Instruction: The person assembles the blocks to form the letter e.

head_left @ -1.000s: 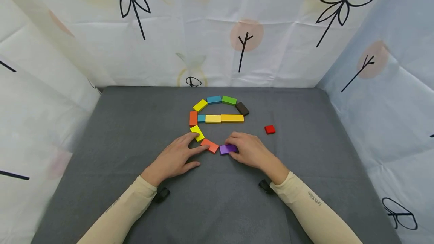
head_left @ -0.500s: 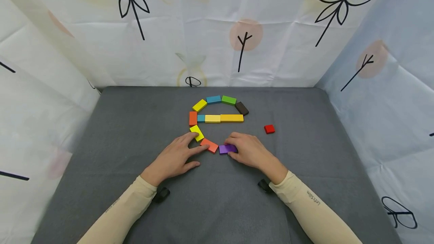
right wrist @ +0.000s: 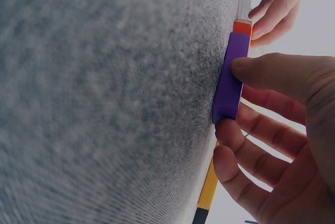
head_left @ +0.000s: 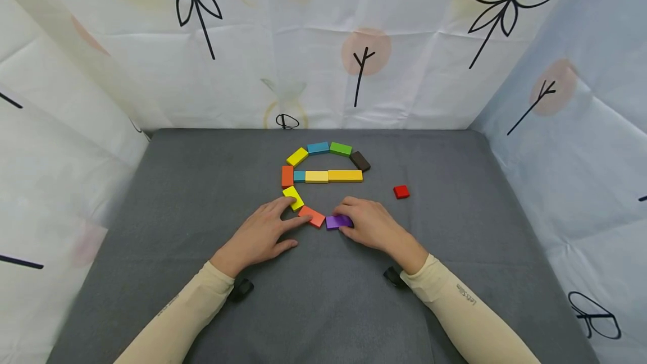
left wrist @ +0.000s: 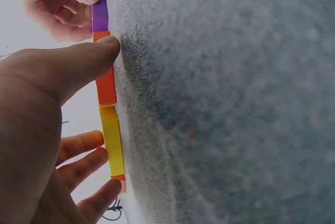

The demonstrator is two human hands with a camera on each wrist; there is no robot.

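Observation:
A purple block (head_left: pixel 337 222) lies flat on the grey table, with my right hand (head_left: pixel 371 223) pinching it between thumb and fingers. In the right wrist view the thumb presses the near side of the purple block (right wrist: pixel 230 80). Just left of it sits an orange block (head_left: pixel 313 217), its corner close to the purple one. My left hand (head_left: pixel 263 235) has its fingers spread, the index fingertip on the orange block and other fingertips at a yellow block (head_left: pixel 291 196). The left wrist view shows those fingers beside the yellow block (left wrist: pixel 111 140).
Beyond the hands, a red-orange block (head_left: pixel 287 176), another yellow one (head_left: pixel 297 157), a blue (head_left: pixel 318 148), a green (head_left: pixel 341 149) and a dark brown block (head_left: pixel 360 160) form a curve. A straight row including a long yellow block (head_left: pixel 346 176) crosses it. A red block (head_left: pixel 401 192) lies apart at right.
The purple block has shifted very slightly left with the right hand, though the whole view drifts a little the same way. The left hand stays in place.

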